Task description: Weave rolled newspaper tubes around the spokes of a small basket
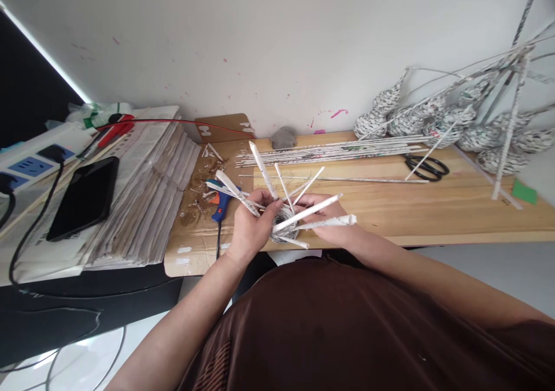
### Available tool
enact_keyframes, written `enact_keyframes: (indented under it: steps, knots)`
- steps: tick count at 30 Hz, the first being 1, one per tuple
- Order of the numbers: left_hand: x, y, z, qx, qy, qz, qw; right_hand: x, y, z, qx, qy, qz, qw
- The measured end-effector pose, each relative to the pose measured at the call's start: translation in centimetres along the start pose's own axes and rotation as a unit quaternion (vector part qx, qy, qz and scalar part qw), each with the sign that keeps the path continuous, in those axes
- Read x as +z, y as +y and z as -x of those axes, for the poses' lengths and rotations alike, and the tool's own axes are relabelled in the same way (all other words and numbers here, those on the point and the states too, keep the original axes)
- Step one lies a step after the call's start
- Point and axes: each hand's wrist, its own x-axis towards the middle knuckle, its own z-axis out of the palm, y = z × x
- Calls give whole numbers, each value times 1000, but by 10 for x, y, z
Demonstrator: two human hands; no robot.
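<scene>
Left-hand fingers (271,209) are pinching the woven paper piece (284,233) I am viewing remotely, seemingly steadying it near the front edge of the counter (373,200); its paper rods (318,207) are fanning outward; right-hand fingers (315,198) are gripping its other side; scissors (429,167) are resting farther right, presumably leaving working room.

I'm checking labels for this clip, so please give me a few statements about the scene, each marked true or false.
1. The left hand and right hand both hold the woven paper piece. True.
2. The phone lies on the floor. False: it lies on the newspaper stack.
3. The glue gun is nearer the right hand. False: it is nearer the left.
4. Woven gourd-like forms stand at the picture's right. True.
</scene>
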Motion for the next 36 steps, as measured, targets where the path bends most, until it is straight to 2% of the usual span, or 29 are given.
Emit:
enact_keyframes:
  steps: [7, 14, 18, 21, 23, 25, 27, 28, 30, 33, 36]
  knots:
    - [1, -7, 1, 22, 36, -37, 998, 2, 3, 1, -83, 70, 69, 992]
    - [-1, 4, 4, 25, 35, -4, 999, 7, 3, -3, -12, 77, -22, 997]
    - [-5, 4, 2, 18, 25, -21, 999, 12, 6, -8, 6, 97, -28, 995]
    - [-20, 10, -1, 28, -38, -20, 999, 13, 10, -13, -2, 119, -18, 993]
    - [-36, 16, -3, 4, -139, 26, 990, 12, 12, -16, -14, 124, -21, 992]
    - [-53, 21, -3, -32, -237, 69, 969, 11, 12, -18, -19, 117, -31, 992]
    - [-66, 22, -4, -65, -294, 89, 950, 11, 12, -20, -20, 106, -36, 993]
    - [-70, 21, -5, -81, -294, 93, 948, 10, 12, -21, -20, 101, -33, 994]
    - [-71, 16, -8, -101, -253, 113, 956, 9, 12, -24, -21, 94, -19, 995]
    - [-64, 10, -15, -156, -179, 124, 963, 9, 11, -27, -22, 83, 3, 996]
    - [-55, 13, -22, -185, -158, 85, 966, 8, 8, -29, -28, 66, 14, 997]
